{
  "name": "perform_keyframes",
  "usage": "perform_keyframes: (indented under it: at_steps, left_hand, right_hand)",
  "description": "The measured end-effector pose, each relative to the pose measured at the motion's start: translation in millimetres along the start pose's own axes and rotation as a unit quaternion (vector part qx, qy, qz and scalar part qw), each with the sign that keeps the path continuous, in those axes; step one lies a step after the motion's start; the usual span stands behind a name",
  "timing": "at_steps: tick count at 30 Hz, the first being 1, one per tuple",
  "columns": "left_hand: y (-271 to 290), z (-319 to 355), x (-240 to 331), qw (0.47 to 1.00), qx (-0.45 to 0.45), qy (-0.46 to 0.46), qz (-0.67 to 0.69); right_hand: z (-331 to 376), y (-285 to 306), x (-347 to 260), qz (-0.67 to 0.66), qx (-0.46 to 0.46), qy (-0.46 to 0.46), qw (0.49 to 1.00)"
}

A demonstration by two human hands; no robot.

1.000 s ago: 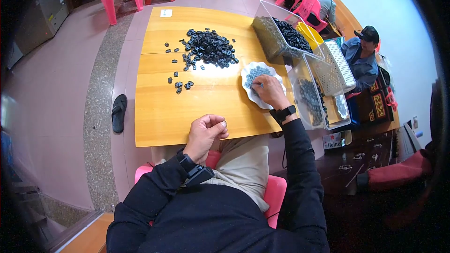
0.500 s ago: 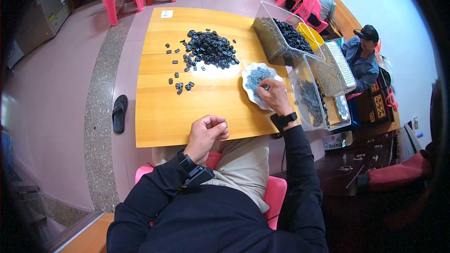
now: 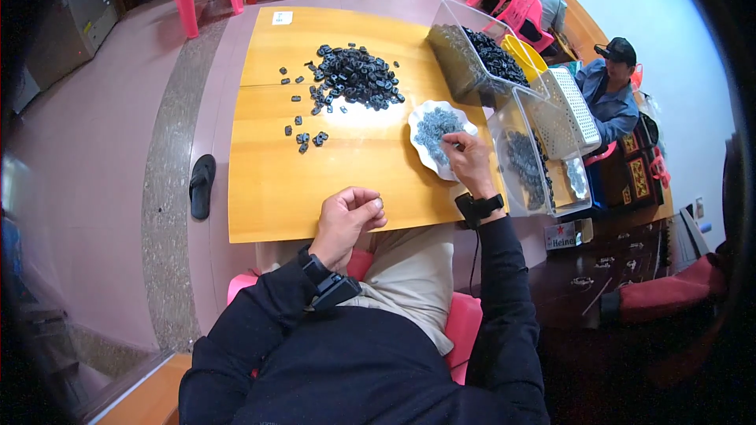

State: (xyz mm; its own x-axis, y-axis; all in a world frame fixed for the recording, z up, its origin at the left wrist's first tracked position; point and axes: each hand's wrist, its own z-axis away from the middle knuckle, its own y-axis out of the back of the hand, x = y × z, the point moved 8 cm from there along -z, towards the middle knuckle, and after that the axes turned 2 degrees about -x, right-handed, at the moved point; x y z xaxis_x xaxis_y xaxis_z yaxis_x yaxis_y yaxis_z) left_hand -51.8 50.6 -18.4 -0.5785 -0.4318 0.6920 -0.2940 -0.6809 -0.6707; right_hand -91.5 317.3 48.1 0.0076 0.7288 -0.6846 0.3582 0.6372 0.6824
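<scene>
A white scalloped dish [image 3: 416, 140] on the wooden table holds a heap of small pale grey-blue pieces [image 3: 437, 127]. Over its right side is my right hand [image 3: 470, 161], thumb and fingers pinched together among or just above the pieces; whatever is between the fingertips is too small to name. My left hand [image 3: 346, 222] hovers at the table's near edge, fingers curled and thumb pressed to the forefinger. What it may hold is hidden. Farther off lies a pile of small black parts [image 3: 358, 77], with several loose ones [image 3: 303, 139] scattered to its left.
Along the table's [image 3: 268, 197] right side stand a clear bin [image 3: 457, 67] of black parts, a second clear bin [image 3: 524, 165] with more, a white perforated basket [image 3: 575, 114] and a yellow container [image 3: 524, 55]. Beyond them sits a person [image 3: 610, 94]. A flip-flop [image 3: 202, 187] lies on the floor.
My right hand has drawn back slightly toward the dish's right edge, its fingertips still together. My left hand stays nearly in place. The whole view has shifted a little.
</scene>
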Motion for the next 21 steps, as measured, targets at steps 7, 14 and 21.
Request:
perform_keyframes:
  at_steps: [7, 14, 21]
  left_hand:
    - [3, -6, 5, 0.999, 0.003, -0.014, 0.044]
    - [3, -5, 3, 0.998, -0.001, -0.015, 0.059]
    - [2, -2, 2, 0.998, -0.001, -0.006, 0.056]
  right_hand:
    - [30, -7, -30, -0.202, -0.005, -0.07, 0.977]
    - [71, -49, -46, -0.351, -0.092, -0.111, 0.925]
    - [96, -86, -69, -0.433, -0.17, -0.129, 0.876]
